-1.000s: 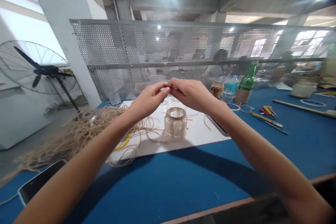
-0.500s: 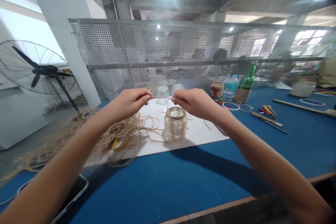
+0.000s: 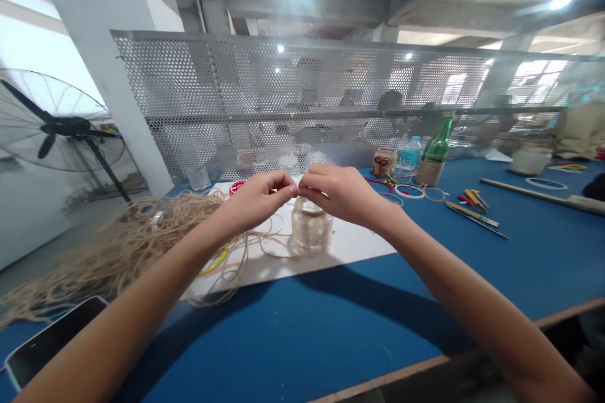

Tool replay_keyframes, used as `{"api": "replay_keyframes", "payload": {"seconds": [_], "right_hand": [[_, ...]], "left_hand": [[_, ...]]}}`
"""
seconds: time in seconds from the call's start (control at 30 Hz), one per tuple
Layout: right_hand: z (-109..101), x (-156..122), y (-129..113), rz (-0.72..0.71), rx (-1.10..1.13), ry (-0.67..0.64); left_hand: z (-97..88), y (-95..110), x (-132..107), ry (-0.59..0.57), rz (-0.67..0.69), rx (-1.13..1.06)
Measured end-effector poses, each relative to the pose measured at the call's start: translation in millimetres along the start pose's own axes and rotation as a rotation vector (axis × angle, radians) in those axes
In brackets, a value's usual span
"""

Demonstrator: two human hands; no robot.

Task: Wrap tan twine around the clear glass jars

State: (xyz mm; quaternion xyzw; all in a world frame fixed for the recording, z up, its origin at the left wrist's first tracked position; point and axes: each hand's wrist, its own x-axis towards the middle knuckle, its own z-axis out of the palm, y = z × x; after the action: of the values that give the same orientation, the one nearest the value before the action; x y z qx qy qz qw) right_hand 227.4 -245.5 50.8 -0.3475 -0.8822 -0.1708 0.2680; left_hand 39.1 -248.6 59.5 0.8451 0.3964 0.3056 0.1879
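Observation:
My left hand (image 3: 267, 196) is closed in a pinch just above and left of a glass jar (image 3: 311, 230). My right hand (image 3: 338, 192) pinches too, over the jar's mouth, and the fingertips of both hands meet. What they pinch looks like a thin strand of twine, mostly hidden by the fingers. The clear jar stands upright on a white sheet (image 3: 352, 245), its rim partly covered by my right hand. Loose tan twine (image 3: 155, 245) lies in a big tangled heap on the left, and some strands run towards the jar's base.
A phone (image 3: 57, 337) lies by my left forearm. Further back stand a clear cup (image 3: 198, 177), more glass jars (image 3: 287, 162), a twine-wrapped jar (image 3: 384, 162) and a green bottle (image 3: 438, 146). Scissors-like tools (image 3: 475, 214) and a long stick (image 3: 529, 192) lie on the right.
My hands have come together from a gap, lowering slightly until their fingertips meet over the jar. The view has shifted slightly, and the jar stands in the same place on the sheet.

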Motion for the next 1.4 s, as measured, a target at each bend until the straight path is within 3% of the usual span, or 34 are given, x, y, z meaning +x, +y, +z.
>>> {"api": "replay_keyframes", "payload": {"seconds": [0.23,0.4,0.63,0.97,1.1,1.2,1.27,1.4], "right_hand": [[16,-25,12,-0.047,0.26,-0.064],[25,-32,12,-0.059,0.232,-0.146],[29,-31,12,-0.075,0.184,-0.159],[31,-30,12,-0.046,0.185,-0.159],[28,-32,13,-0.05,0.203,-0.164],[25,-33,15,-0.072,0.217,-0.188],[23,-34,15,-0.08,0.22,-0.194],[21,-36,17,-0.07,0.204,-0.199]], "left_hand": [[30.2,-26,-6,-0.06,0.2,0.281],[38.1,-35,-7,-0.029,0.295,0.332],[42.3,-44,-4,0.016,0.342,0.39],[42.6,-43,-6,0.024,0.31,0.399],[24.4,-43,-5,0.113,0.281,0.401],[6.2,-52,0,0.194,0.141,0.451],[-1.2,-63,7,0.148,0.016,0.479],[3.0,-89,19,-0.136,-0.085,0.526]]}}
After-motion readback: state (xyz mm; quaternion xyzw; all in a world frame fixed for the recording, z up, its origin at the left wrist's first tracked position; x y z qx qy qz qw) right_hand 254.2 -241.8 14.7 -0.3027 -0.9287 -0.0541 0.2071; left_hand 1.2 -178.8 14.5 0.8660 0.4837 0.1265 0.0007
